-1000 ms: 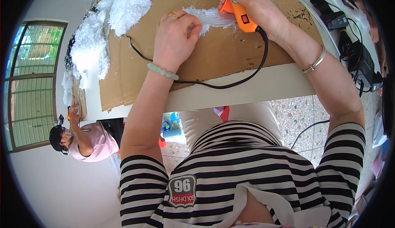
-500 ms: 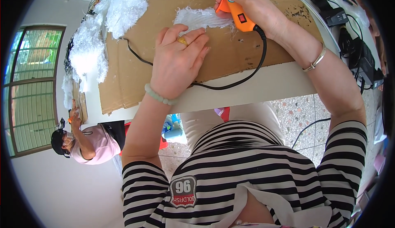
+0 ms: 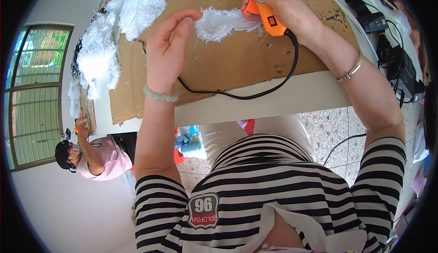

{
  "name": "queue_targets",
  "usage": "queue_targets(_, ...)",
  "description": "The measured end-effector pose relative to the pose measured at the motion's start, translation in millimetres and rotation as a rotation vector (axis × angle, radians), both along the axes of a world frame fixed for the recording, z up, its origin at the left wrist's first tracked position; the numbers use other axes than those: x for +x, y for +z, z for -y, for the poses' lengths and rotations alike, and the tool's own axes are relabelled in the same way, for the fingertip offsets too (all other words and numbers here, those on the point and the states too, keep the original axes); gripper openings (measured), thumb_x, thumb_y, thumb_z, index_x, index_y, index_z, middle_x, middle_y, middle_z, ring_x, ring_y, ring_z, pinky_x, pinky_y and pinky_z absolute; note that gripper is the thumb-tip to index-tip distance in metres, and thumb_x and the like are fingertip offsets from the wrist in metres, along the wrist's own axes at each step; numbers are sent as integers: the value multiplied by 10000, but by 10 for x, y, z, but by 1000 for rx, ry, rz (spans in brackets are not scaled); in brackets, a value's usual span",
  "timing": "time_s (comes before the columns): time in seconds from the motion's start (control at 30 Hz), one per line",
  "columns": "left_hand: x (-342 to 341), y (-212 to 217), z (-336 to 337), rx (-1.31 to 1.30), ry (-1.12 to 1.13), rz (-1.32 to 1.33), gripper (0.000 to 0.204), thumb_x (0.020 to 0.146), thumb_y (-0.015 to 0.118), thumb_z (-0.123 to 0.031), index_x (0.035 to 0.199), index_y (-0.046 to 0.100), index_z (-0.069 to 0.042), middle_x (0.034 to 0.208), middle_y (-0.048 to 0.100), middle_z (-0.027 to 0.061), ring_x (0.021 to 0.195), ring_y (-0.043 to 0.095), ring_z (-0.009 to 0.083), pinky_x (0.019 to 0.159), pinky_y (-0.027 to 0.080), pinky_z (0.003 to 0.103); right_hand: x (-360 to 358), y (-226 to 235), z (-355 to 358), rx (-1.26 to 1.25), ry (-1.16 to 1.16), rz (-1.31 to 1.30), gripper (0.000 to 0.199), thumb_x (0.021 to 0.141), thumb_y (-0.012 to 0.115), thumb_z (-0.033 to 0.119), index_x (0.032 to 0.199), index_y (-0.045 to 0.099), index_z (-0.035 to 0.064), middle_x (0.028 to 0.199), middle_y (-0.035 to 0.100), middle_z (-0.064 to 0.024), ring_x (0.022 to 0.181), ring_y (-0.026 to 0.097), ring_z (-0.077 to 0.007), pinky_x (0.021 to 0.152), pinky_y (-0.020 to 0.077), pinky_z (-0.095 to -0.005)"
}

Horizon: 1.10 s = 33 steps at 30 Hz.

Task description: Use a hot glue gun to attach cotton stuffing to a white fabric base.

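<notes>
My right hand (image 3: 292,13) is wrapped round the handle of an orange glue gun (image 3: 269,13). Its nozzle points left, and a black cord (image 3: 255,94) runs from the handle base across the cardboard. Partly beneath the gun lies a flat white fluffy strip (image 3: 223,23) with frayed edges. My left hand (image 3: 169,50) is turned on its side at the strip's left end. Its fingers are bent toward the strip, thumb apart from them, with nothing seen in them; whether the fingertips touch the strip is hard to tell.
Brown cardboard (image 3: 219,63) covers much of the white table (image 3: 255,109). Heaps of white shiny fluff (image 3: 137,6) lie at the left. Black power adapters (image 3: 404,75) and cables line the right side. Another person in a pink top (image 3: 109,157) works at the far left.
My left hand has lifted off the strip and moved left, turning onto its side, which uncovers the strip's left end. The right hand with the glue gun has shifted slightly right.
</notes>
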<state>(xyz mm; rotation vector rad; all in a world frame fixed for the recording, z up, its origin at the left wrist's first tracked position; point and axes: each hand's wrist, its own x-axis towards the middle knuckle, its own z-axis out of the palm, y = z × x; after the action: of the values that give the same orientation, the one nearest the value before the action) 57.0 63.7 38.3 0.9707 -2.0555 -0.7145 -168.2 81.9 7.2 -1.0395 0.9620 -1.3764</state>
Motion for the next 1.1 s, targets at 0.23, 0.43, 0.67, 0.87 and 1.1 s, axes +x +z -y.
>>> queue_targets(0.23, -9, -160, -84, -520, -176, 415, 105, 786, 596, -89, 883, 610, -51, 849, 650, 77, 850, 583, 265, 817, 420, 371, -153, -267, 229, -700, 233, 93, 207, 903, 526, 197, 999, 567, 19, 869, 596, -53, 753, 570, -138, 665, 469, -260)
queue_targets(0.43, -34, -258, -61, -733, -116, 502, 139, 735, 637, -125, 861, 595, -84, 751, 637, 47, 892, 572, 247, 811, 410, 408, 18, 30, -14, 7, -43, -164, 309, 902, 501, 299, 1042, 596, 40, 913, 613, -28, 833, 594, -116, 722, 458, -237)
queue_targets(0.67, -2, -384, -2, -427, -77, 105, 117, 783, 584, -122, 882, 612, -67, 826, 622, 111, 804, 589, 281, 745, 461, 361, -98, -113, -23, 39, 25, -50, 268, 913, 484, 252, 1023, 565, 22, 901, 616, -63, 834, 617, -145, 755, 505, -277)
queue_targets(0.87, 134, -219, 19, -252, 78, -136, 150, 765, 496, 29, 849, 605, -30, 809, 595, 131, 731, 566, 293, 669, 453, 340, 12, 32, 1, 55, -12, -174, 280, 916, 471, 278, 1003, 573, 32, 857, 621, -50, 795, 602, -126, 666, 473, -246)
queue_targets(1.1, 35, -248, 48, -418, -112, 116, 165, 692, 504, 66, 786, 588, -40, 764, 614, 84, 756, 582, 269, 726, 451, 339, -77, 5, 20, 31, 15, -134, 285, 909, 496, 297, 950, 589, 30, 835, 618, -48, 775, 589, -112, 653, 446, -231)
